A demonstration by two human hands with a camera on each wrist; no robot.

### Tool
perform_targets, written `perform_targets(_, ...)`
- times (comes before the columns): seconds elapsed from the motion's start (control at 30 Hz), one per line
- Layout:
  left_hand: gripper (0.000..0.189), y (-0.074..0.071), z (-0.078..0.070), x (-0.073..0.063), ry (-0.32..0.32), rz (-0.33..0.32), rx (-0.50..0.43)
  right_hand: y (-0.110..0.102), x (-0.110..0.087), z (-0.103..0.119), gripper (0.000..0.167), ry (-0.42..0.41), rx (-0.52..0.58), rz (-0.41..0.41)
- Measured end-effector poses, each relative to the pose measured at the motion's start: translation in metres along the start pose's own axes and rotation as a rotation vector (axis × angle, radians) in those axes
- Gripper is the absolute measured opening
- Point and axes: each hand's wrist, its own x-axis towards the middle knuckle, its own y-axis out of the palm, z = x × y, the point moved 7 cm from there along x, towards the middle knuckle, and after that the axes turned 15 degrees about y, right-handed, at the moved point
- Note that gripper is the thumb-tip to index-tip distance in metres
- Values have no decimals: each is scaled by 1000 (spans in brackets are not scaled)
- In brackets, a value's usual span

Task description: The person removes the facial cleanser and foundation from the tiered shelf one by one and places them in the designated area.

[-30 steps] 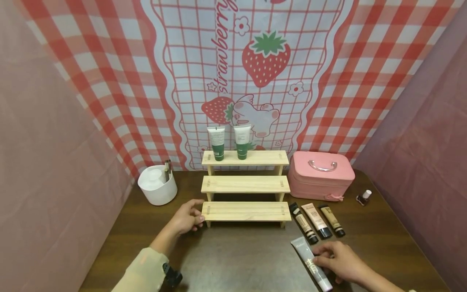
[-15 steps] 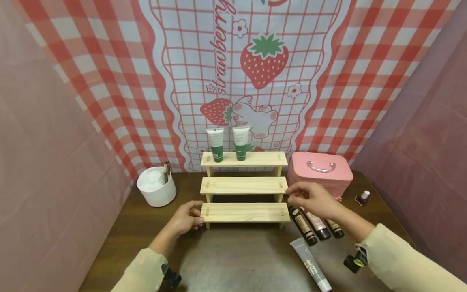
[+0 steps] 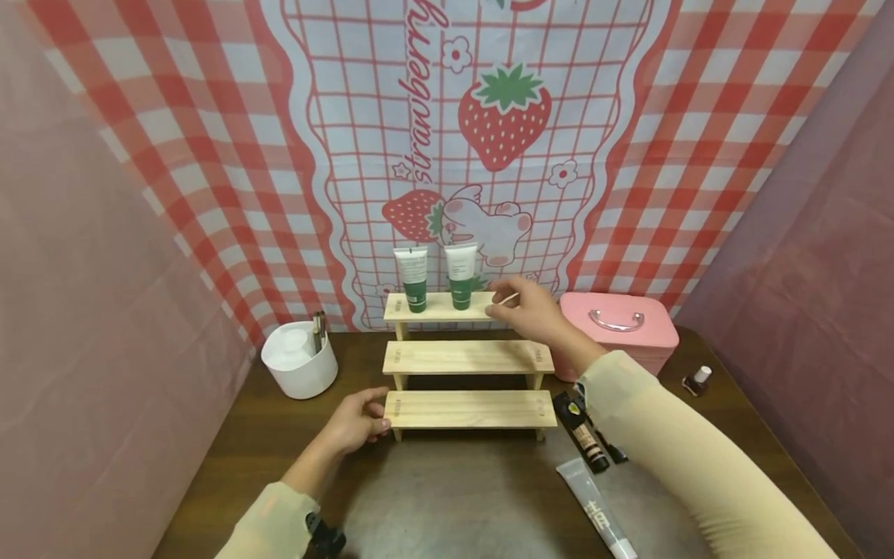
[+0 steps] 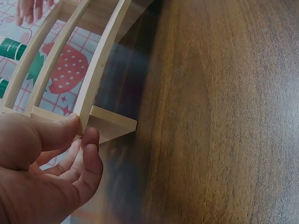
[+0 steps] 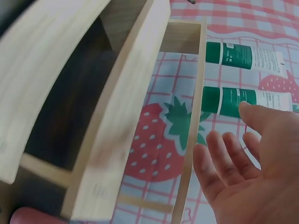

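Observation:
A three-tier wooden display rack (image 3: 468,357) stands against the strawberry-print backdrop. At the left end of its lowest tier, my left hand (image 3: 352,423) pinches the board between thumb and fingers; the left wrist view shows this hand (image 4: 51,163) close up. Two green-and-white squeeze tubes stand on the top tier, a left tube (image 3: 414,281) and a right tube (image 3: 461,278). My right hand (image 3: 534,310) is over the top tier's right part, beside the right tube. In the right wrist view its fingers (image 5: 229,161) are loosely bent and hold nothing; the thumb overlaps the nearer tube (image 5: 224,100).
A grey squeeze tube (image 3: 594,505) lies at front right. Behind it lies a beige-and-black tube (image 3: 587,439), with others mostly hidden under the right sleeve. A pink case (image 3: 621,314), a nail polish bottle (image 3: 696,380) and a white round holder (image 3: 300,365) with brushes stand around the rack.
My right hand has left the grey tube, passed over the lying tubes and risen leftward to the top tier. The left hand has stayed at the lowest tier. The standing tubes have not moved.

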Motion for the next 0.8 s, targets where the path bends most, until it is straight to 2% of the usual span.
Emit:
perform_targets(0.2, 68, -3, -6, -2, -1, 10, 5, 8, 16, 20, 63, 28, 76, -7)
perform_targets(0.33, 67, -4, -6, -2, -4, 6, 7, 12, 23, 28, 68, 31, 123, -7)
perform_targets(0.8, 67, 0, -4, -1, 2, 4, 23, 21, 30, 30, 58, 51, 120, -33)
